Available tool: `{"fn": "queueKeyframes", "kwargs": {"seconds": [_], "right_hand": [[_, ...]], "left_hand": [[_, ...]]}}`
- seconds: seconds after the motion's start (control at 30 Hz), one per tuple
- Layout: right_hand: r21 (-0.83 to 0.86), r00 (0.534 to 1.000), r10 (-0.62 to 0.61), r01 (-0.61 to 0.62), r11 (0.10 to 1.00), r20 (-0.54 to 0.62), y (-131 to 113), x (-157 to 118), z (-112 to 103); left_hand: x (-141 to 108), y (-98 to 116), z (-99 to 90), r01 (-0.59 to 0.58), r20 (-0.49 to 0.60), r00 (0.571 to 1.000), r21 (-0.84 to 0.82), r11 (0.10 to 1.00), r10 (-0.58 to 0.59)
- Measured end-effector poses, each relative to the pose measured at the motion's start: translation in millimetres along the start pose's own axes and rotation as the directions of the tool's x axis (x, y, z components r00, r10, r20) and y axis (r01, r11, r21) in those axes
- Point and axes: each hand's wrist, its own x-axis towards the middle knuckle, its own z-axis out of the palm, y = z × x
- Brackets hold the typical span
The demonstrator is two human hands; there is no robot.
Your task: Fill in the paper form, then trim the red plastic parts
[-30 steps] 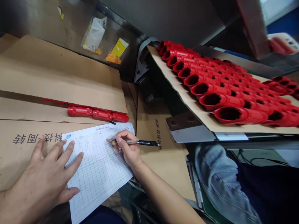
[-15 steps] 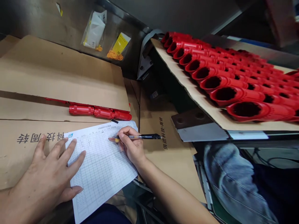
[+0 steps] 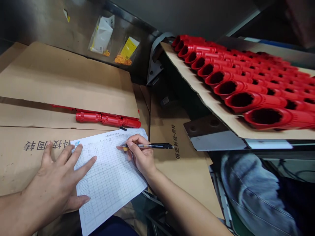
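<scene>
A printed paper form with a table grid and some handwriting near its top lies on cardboard, its lower part hanging past the edge. My left hand rests with spread fingers on the form's left side. In my right hand a black pen is gripped, its tip close to the upper rows of the form. Just above the sheet, a small black piece lies beside a row of red plastic tubes, which sit partly under a cardboard sheet.
At the right, rows of red tubes with open ends stand on a cardboard-covered surface. Two clear bags, one with white paper, one with orange rings, lie on the metal surface at the back. A person's denim-clad leg shows lower right.
The whole view has shifted slightly, with everything a little further right and down. Both hands keep nearly the same places on the form, and the pen stays in my right hand.
</scene>
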Motion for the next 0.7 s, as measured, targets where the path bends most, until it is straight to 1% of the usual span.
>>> {"fn": "queueKeyframes", "kwargs": {"seconds": [0.1,0.3,0.53,0.7], "right_hand": [[-0.016,1.0,-0.003,0.003,1.0,-0.002,-0.7,-0.1,0.5],[-0.01,1.0,-0.005,0.005,1.0,-0.002,-1.2,-0.2,2.0],[-0.026,1.0,0.003,-0.003,1.0,-0.006,-1.7,-0.4,2.5],[-0.031,1.0,0.003,-0.003,1.0,-0.005,-2.2,-0.3,2.0]], "left_hand": [[-0.2,-0.4,1.3,-0.001,-0.016,1.0,-0.006,1.0,0.001],[-0.2,0.6,-0.7,0.01,0.003,1.0,-0.004,1.0,-0.01],[2.0,0.1,-0.3,0.021,-0.037,0.999,-0.047,0.999,-0.023],[1.7,-0.2,0.9,0.014,-0.022,1.0,-0.025,1.0,-0.015]]}}
